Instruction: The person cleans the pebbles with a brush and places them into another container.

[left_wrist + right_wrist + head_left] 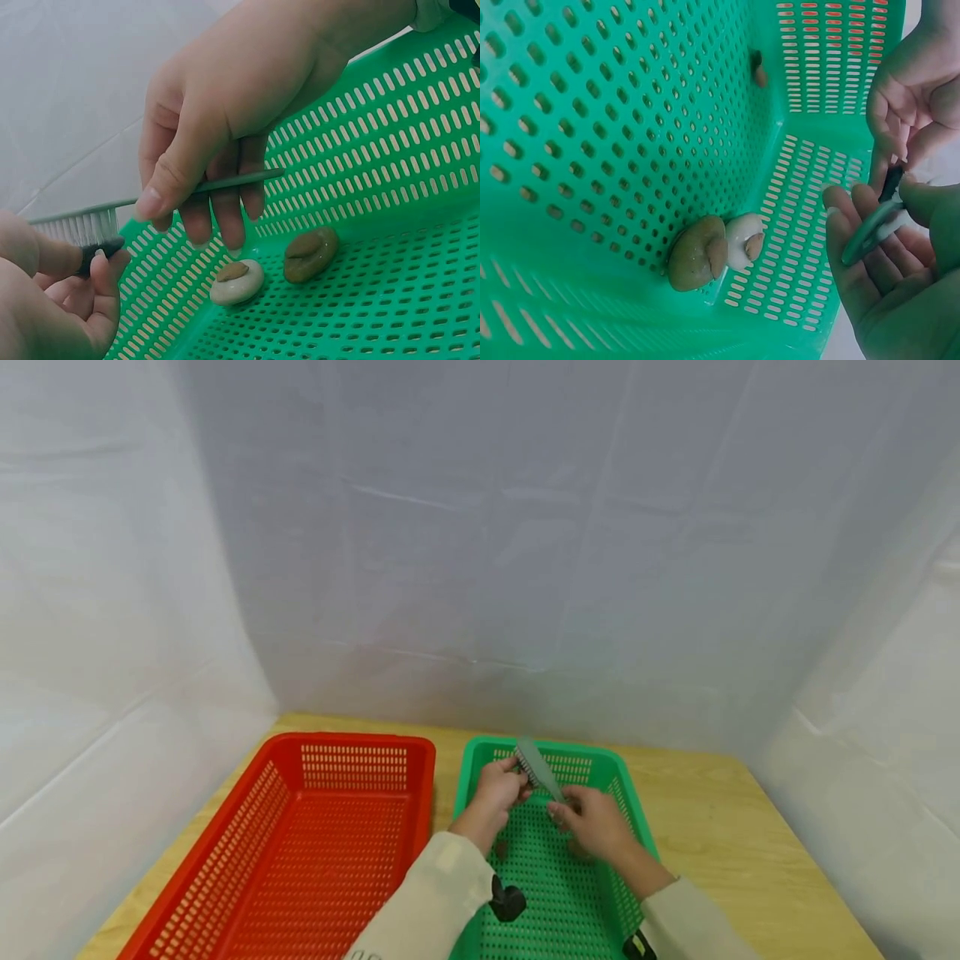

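1. Brush point(536, 765) over the green basket point(585, 750), near the far edge of the bench point(720, 827); probably light, stiff.
2. Right hand point(598, 825) grips its handle point(255, 178), the best hold.
3. Left hand point(497, 789) pinches a dark piece point(892, 182), likely hard.

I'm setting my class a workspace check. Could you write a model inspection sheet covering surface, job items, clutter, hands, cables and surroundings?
Surface: wooden table, light-toned.
Job's things: grey-green bristle brush; small dark piece at its bristles, contact unclear; green basket below, holding a brown pebble-like piece, a white pebble-like piece with a brown patch, and a smaller brown piece farther off.
Clutter: red basket, left of the green one.
Grippers: left hand pinches the dark piece; right hand holds the brush handle.
Cables: nothing seen.
Surroundings: pale sheeting behind and on both sides.
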Tool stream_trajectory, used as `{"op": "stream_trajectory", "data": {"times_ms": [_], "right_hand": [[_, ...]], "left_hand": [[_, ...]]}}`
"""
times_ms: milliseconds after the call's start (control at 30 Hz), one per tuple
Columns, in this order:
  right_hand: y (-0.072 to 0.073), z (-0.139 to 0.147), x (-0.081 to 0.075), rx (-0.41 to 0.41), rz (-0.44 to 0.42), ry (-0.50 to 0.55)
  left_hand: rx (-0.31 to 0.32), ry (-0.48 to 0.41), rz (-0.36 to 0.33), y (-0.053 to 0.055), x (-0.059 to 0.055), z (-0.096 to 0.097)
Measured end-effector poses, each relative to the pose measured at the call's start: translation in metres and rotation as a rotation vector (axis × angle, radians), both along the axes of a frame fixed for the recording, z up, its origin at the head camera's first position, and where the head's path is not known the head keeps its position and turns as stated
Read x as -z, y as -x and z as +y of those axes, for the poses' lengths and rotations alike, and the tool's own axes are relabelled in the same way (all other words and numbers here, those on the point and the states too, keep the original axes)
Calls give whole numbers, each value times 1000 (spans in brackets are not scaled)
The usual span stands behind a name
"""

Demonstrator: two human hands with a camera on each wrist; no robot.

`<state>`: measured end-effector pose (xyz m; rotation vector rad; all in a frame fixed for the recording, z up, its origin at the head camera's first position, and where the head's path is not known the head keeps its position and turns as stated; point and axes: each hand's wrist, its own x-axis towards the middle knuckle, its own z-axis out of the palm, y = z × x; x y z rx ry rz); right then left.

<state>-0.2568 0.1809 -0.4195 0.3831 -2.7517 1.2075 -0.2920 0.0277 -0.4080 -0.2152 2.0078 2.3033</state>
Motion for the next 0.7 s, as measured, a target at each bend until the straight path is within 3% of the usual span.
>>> {"op": "stream_trajectory", "data": {"times_ms": [300,567,700], "right_hand": [[-1,0,1,2,-18,22],[0,4,2,98,13,-12],[1,4,2,141,52,22]], "left_hand": [[14,-15,11,-2,-1,-1],[25,-28,4,-1,-2,-2],[23,-24,-9,-1,-1,-2]]}}
